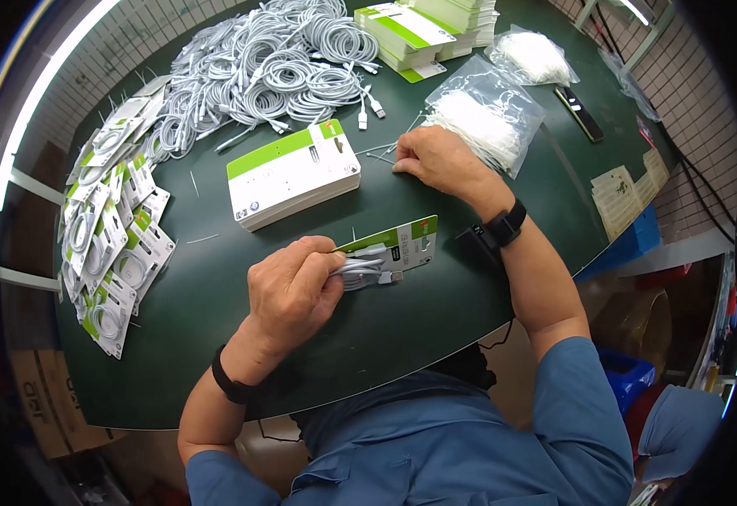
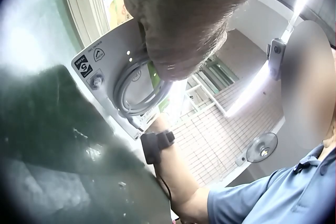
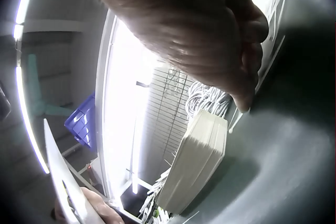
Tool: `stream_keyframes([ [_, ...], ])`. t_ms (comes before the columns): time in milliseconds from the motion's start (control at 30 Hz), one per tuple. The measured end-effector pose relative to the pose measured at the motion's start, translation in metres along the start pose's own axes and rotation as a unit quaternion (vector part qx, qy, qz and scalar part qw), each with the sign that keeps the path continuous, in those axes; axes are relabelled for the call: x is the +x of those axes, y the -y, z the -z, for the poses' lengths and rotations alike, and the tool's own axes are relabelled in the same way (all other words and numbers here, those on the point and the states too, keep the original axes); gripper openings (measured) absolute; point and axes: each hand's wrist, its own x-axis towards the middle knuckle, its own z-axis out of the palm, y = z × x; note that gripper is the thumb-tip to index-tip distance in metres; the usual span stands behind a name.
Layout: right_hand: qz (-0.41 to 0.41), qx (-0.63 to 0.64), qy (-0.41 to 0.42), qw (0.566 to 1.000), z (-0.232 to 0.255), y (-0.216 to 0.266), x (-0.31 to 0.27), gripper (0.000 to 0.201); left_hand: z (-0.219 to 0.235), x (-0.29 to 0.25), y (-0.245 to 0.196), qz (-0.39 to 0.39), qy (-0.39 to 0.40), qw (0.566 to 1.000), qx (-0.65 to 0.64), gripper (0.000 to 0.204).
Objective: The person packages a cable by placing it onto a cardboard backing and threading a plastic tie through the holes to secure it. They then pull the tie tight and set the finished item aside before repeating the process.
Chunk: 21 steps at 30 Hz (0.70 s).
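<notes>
My left hand (image 1: 292, 291) grips a green-and-white packaging card (image 1: 415, 240) together with a coiled grey-white USB cable (image 1: 364, 271), thumb on the near side. In the left wrist view the card's white face (image 2: 105, 66) shows the cable loop (image 2: 139, 90) against it. Farther right, my right hand (image 1: 446, 160) is low at the table, fingers curled, beside an opened clear bag of white cable ties (image 1: 478, 126). Its fingertips pinch at a thin white cable tie (image 3: 236, 121) in the right wrist view; the contact is partly hidden.
A stack of printed cards (image 1: 292, 177) lies ahead of my left hand. Behind it is a heap of coiled cables (image 1: 276, 67). Finished-looking carded cables (image 1: 115, 244) pile at the left. More card stacks (image 1: 410, 38), a second bag (image 1: 533, 57) and a dark phone-like object (image 1: 579, 114) stand farther back.
</notes>
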Motion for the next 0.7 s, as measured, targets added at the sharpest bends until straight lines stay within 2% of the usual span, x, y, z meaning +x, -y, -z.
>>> stream_keyframes([
  [67,-0.011,0.065,0.063,0.996,0.001,-0.001,0.003,0.022,0.000,0.000,0.000,-0.002,-0.005,1.000,-0.003,0.026],
  [200,0.052,-0.010,0.039,0.998,-0.009,0.008,-0.004,0.019,0.001,0.001,0.001,-0.004,-0.005,1.000,-0.001,0.026],
  [367,0.053,-0.047,-0.001,0.997,-0.012,-0.002,-0.007,0.017,0.001,0.000,0.001,-0.010,-0.003,1.000,0.000,0.027],
  [467,0.038,0.048,-0.049,0.997,0.006,-0.012,-0.008,0.017,0.001,0.002,-0.001,-0.014,-0.001,1.000,-0.002,0.027],
  [500,0.039,0.044,-0.054,0.997,0.013,-0.011,-0.008,0.017,0.000,0.002,-0.001,-0.019,-0.005,1.000,-0.002,0.027],
  [533,0.015,0.126,-0.050,0.991,0.022,-0.006,-0.009,0.017,0.000,0.002,-0.001,-0.020,-0.003,1.000,-0.003,0.027],
  [600,-0.031,0.289,-0.038,0.956,0.033,0.005,-0.011,0.018,-0.001,0.002,-0.002,-0.018,0.004,1.000,-0.006,0.027],
  [633,-0.032,0.287,-0.038,0.957,0.032,0.009,-0.012,0.018,-0.002,0.003,-0.002,-0.019,0.002,1.000,-0.008,0.027],
  [700,-0.026,0.461,-0.015,0.887,0.026,0.017,-0.014,0.019,-0.002,0.004,-0.003,-0.027,0.005,1.000,-0.007,0.027],
])
